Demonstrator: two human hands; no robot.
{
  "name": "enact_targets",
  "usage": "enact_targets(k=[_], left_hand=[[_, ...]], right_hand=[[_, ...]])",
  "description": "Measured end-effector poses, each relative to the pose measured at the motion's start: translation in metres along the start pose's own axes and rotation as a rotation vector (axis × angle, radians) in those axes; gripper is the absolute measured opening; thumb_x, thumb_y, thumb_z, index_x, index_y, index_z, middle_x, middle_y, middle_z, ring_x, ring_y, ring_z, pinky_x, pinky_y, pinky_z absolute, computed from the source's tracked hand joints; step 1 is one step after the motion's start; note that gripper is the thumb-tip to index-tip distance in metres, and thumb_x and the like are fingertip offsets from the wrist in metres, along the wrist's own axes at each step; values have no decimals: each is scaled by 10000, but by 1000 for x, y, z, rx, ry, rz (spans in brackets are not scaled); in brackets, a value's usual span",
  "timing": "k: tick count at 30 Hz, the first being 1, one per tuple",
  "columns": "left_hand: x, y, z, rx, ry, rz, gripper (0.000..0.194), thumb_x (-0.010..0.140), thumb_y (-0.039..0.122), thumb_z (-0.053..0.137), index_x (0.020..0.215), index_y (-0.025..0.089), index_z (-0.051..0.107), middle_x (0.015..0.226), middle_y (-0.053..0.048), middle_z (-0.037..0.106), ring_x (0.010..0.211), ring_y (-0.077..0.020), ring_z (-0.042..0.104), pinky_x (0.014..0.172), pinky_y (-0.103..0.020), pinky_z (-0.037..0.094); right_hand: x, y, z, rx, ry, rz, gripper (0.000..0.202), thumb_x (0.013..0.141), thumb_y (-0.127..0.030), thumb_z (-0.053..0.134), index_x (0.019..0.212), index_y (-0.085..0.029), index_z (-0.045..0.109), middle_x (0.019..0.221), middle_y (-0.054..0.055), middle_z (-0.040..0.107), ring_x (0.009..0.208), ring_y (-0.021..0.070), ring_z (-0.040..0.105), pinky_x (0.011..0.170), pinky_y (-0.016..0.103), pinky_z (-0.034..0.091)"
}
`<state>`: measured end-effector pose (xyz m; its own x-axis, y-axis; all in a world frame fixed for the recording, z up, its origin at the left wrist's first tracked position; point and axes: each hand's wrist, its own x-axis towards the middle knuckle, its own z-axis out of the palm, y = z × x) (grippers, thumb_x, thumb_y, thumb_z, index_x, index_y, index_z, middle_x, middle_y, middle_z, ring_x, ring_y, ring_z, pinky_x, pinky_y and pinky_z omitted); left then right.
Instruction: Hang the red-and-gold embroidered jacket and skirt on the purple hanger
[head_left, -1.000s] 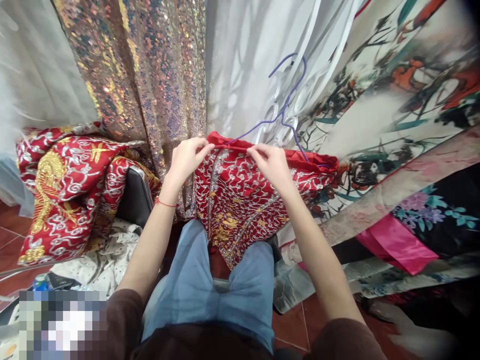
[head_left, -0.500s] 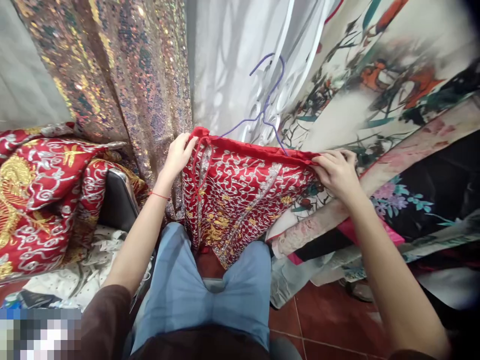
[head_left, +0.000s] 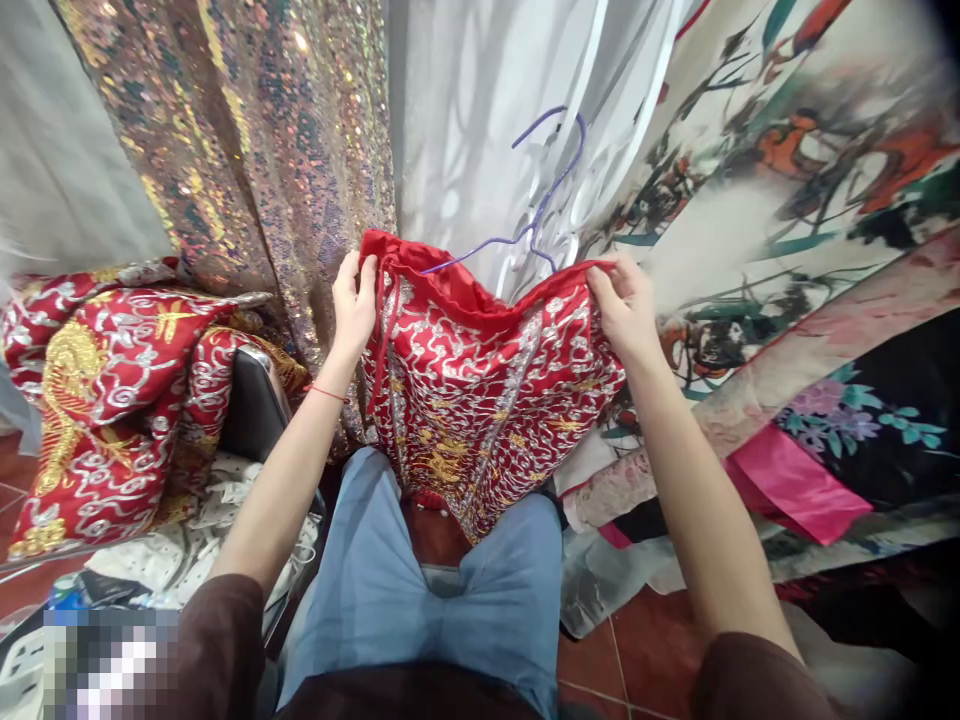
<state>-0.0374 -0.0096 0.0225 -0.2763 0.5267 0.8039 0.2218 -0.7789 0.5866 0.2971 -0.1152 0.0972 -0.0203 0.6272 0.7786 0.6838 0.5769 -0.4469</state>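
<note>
A red skirt [head_left: 480, 400] with silver and gold embroidery hangs between my hands, above my knees. My left hand [head_left: 354, 305] pinches the left end of its red waistband, beside a dangling red tie. At the right end of the waistband, my right hand [head_left: 624, 300] grips the cloth between thumb and fingers. The waistband sags in the middle and gapes, showing red lining. A purple wire hanger [head_left: 536, 225] has its hook sticking up behind the skirt; its lower part is hidden inside the waistband.
Another red embroidered garment [head_left: 120, 400] lies at the left over a black chair back [head_left: 255, 400]. Sequinned cloth [head_left: 300, 150] hangs behind it. On the right hang floral fabrics [head_left: 750, 250] and a pink piece [head_left: 799, 485]. White spotted cloth [head_left: 150, 560] lies low at the left.
My right hand has moved left, closer to my left hand. The waistband has gone from nearly taut to sagging and gaping. The view has shifted slightly.
</note>
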Motion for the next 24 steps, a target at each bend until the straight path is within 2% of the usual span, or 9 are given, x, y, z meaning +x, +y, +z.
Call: enact_targets(k=[5, 9, 11, 13, 15, 17, 19, 21, 24], left_hand=[[-17, 3, -4, 39, 191, -40, 450, 973, 593, 359, 902, 195, 557, 856, -21, 567, 840, -147, 574, 835, -295, 473], [-24, 5, -2, 230, 56, 68, 430, 971, 572, 389, 958, 185, 575, 955, -61, 595, 970, -196, 583, 971, -381, 428], [-25, 6, -1, 265, -5, 85, 412, 963, 563, 416, 1011, 186, 573, 995, -73, 602, 996, -210, 585, 990, -405, 420], [-27, 9, -1, 262, -26, 85, 411, 942, 558, 466, 1089, 184, 554, 1047, -85, 603, 1018, -217, 584, 989, -410, 426], [-33, 15, 0, 246, -24, 88, 457, 908, 549, 533, 1177, 181, 515, 1130, -102, 588, 1075, -227, 572, 1009, -410, 422], [-43, 24, -1, 235, 24, 98, 519, 890, 528, 566, 1259, 178, 464, 1232, -123, 550, 1168, -238, 536, 1056, -412, 395], [-53, 34, -3, 251, 106, 104, 477, 920, 492, 522, 1274, 179, 455, 1288, -131, 518, 1240, -240, 495, 1099, -414, 357], [-60, 42, -7, 273, 142, 86, 353, 967, 455, 437, 1184, 189, 517, 1238, -113, 549, 1223, -225, 506, 1096, -405, 357], [-55, 45, -11, 156, 60, 8, 288, 978, 448, 439, 1065, 206, 568, 1101, -78, 609, 1080, -185, 579, 1011, -354, 426]], right_hand=[[-15, 20, 3, -140, 220, 79, 362, 967, -510, 395, 1171, -228, 497, 973, 88, 617, 865, 196, 615, 792, 373, 504], [-30, 40, -7, -252, 204, 278, 432, 954, -501, 394, 1235, -178, 448, 814, 74, 619, 695, 213, 597, 701, 410, 507], [-35, 38, -8, -366, 261, 291, 403, 931, -470, 438, 1175, -152, 477, 865, 104, 619, 768, 236, 605, 772, 460, 509], [-41, 19, 0, -478, 387, 204, 323, 903, -414, 489, 1095, -155, 507, 1018, 150, 599, 949, 265, 591, 896, 507, 477], [-50, -14, 22, -470, 502, 66, 198, 895, -346, 495, 996, -178, 526, 1086, 147, 569, 1061, 263, 552, 957, 502, 448], [-63, -52, 56, -241, 530, -28, 122, 924, -273, 426, 904, -200, 522, 931, 85, 577, 927, 200, 578, 869, 414, 488], [-73, -86, 99, 27, 392, -15, 128, 937, -233, 413, 896, -207, 531, 834, 35, 588, 785, 148, 584, 763, 332, 503], [-77, -107, 140, 127, 271, 9, 120, 923, -222, 439, 923, -210, 558, 888, 34, 640, 823, 145, 607, 774, 317, 506], [-68, -117, 186, 134, 185, 126, 121, 926, -225, 436, 959, -213, 552, 948, 56, 667, 869, 159, 617, 790, 316, 511]])
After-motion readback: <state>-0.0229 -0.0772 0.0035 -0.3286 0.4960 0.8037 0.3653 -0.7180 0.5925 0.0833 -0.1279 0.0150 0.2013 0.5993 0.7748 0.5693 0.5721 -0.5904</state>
